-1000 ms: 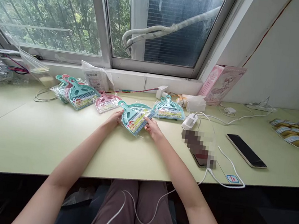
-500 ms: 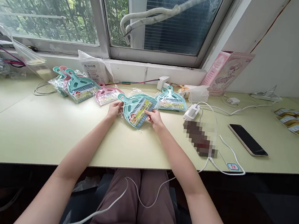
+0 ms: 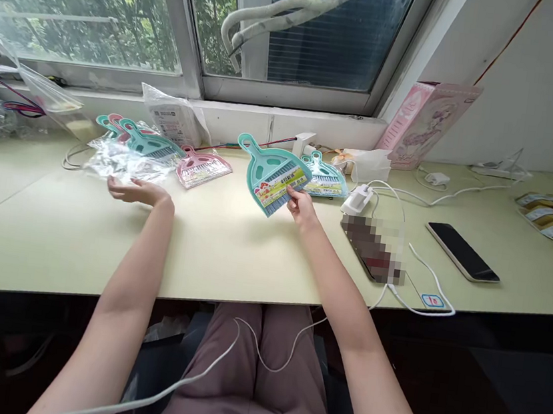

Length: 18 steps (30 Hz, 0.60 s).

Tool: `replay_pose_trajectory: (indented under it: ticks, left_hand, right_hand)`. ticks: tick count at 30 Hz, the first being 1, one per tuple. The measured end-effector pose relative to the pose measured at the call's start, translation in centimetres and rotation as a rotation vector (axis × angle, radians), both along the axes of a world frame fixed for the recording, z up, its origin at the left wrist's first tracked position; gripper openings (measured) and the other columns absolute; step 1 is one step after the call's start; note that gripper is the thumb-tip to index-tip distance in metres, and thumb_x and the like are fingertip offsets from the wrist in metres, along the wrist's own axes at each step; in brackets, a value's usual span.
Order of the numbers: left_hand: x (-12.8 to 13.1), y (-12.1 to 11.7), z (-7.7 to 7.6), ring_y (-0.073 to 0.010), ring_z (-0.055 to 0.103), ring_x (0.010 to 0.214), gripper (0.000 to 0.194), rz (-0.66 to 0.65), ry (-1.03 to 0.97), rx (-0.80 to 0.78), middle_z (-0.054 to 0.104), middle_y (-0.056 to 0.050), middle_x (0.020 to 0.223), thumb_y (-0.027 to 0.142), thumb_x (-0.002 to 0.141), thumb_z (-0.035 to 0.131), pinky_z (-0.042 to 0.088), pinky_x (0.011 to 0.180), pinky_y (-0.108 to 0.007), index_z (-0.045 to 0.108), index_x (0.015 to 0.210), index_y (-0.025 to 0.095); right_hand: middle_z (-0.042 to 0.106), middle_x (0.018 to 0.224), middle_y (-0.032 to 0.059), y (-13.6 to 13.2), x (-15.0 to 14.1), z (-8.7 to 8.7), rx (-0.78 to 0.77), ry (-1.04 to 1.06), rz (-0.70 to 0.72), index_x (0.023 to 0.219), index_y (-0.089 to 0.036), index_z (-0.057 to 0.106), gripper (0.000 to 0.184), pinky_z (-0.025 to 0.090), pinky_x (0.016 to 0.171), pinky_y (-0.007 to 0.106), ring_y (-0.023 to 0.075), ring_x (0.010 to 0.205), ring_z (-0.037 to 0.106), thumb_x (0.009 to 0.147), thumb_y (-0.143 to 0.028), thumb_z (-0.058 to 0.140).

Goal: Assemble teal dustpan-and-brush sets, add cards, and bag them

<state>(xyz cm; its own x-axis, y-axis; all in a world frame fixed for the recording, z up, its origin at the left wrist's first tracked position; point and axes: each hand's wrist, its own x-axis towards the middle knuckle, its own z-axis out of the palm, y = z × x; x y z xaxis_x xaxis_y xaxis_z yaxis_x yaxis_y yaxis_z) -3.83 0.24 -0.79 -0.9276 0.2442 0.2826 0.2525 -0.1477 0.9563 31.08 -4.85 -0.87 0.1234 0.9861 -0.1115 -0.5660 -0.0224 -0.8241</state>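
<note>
My right hand (image 3: 301, 208) grips a small teal dustpan and brush set (image 3: 274, 176) by its lower right edge. The set is tilted above the table, its handle up to the left, with a yellow printed label across the bristles. My left hand (image 3: 138, 193) is at the left, fingers stretched out and apart. Just behind those fingers is a crumpled clear plastic bag (image 3: 125, 163), blurred; whether they touch it I cannot tell. A pink dustpan set (image 3: 203, 170) lies between my hands, farther back. Another teal set (image 3: 328, 178) lies behind my right hand.
Behind the clear bag are stacked teal and pink dustpans (image 3: 150, 143). On the right lie a white charger (image 3: 356, 200), a pixelated dark object, a phone (image 3: 462, 252) and white cables. A pink box (image 3: 425, 124) stands by the window wall. A cable hangs across my lap.
My left hand has moved left, away from the dustpan set, and the clear bag has come off towards the left. My right hand still holds the set, now unwrapped and raised slightly.
</note>
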Motion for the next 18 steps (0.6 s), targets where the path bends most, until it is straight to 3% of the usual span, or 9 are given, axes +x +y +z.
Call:
replay_pose_trajectory:
  ticks: [1,3,6,9,11,13,18]
  left_hand:
    - [0.6,-0.4,0.4,-0.0261,0.011,0.149,0.052,0.061,0.027,-0.025,0.011,-0.019,0.157,0.006,0.093,0.030,0.015,0.119,-0.049,0.020,0.143,0.017]
    - [2.8,-1.1,1.0,-0.0265,0.005,0.150,0.058,-0.079,0.131,-0.023,0.011,-0.016,0.158,0.008,0.092,0.036,0.010,0.118,-0.055,0.018,0.146,0.022]
    - [7.6,-1.7,1.3,-0.0265,0.032,0.142,0.039,-0.614,0.221,0.071,0.039,-0.013,0.147,0.022,0.095,0.045,0.024,0.116,-0.049,0.045,0.133,0.022]
    - [12.5,-2.6,0.4,-0.0249,0.057,0.119,0.031,-1.142,-0.097,0.063,0.061,-0.009,0.122,0.040,0.096,0.046,0.045,0.100,-0.040,0.056,0.119,0.021]
    - [14.6,-3.2,-0.6,-0.0248,0.063,0.106,0.036,-1.378,-0.246,-0.038,0.065,-0.007,0.110,0.043,0.091,0.056,0.052,0.086,-0.036,0.055,0.120,0.022]
    - [15.5,-3.6,-1.5,-0.0228,0.064,0.101,0.041,-1.435,-0.247,-0.069,0.066,-0.006,0.105,0.035,0.084,0.066,0.053,0.082,-0.032,0.055,0.122,0.023]
    - [13.5,-2.2,-1.8,-0.0180,0.059,0.108,0.023,-1.197,-0.274,0.067,0.065,-0.005,0.109,0.029,0.090,0.055,0.048,0.090,-0.024,0.065,0.109,0.020]
  right_hand:
    - [0.059,0.070,-0.0054,0.0,0.0,0.0,0.013,-0.007,0.005,0.071,-0.017,0.052,0.020,0.019,0.033,0.018,-0.0014,0.037,0.024,0.073,-0.012,0.070]
    - [0.061,0.073,-0.0052,0.0,-0.2,-0.1,0.030,-0.038,0.018,0.073,-0.018,0.052,0.018,0.019,0.033,0.019,-0.0009,0.037,0.024,0.073,-0.014,0.070]
    - [0.063,0.075,-0.0048,-0.1,-0.8,-0.4,0.030,-0.100,0.039,0.073,-0.019,0.052,0.020,0.020,0.034,0.019,-0.0005,0.038,0.024,0.072,-0.018,0.072]
    - [0.063,0.074,-0.0041,-0.2,-1.3,-0.8,0.033,-0.146,0.059,0.074,-0.019,0.053,0.021,0.021,0.034,0.018,-0.0003,0.038,0.026,0.072,-0.021,0.074]
    - [0.062,0.070,-0.0041,-0.2,-1.4,-1.0,0.010,-0.167,0.052,0.073,-0.019,0.052,0.020,0.022,0.033,0.017,-0.0001,0.037,0.028,0.072,-0.019,0.073]
    - [0.062,0.067,-0.0040,-0.2,-1.3,-1.1,-0.038,-0.199,0.037,0.072,-0.019,0.052,0.019,0.024,0.034,0.016,0.0004,0.036,0.031,0.073,-0.017,0.071]
    - [0.066,0.071,-0.0015,0.1,-1.2,-1.2,0.032,-0.543,-0.005,0.075,-0.018,0.062,0.008,0.035,0.037,0.018,0.0020,0.033,0.039,0.074,-0.017,0.069]
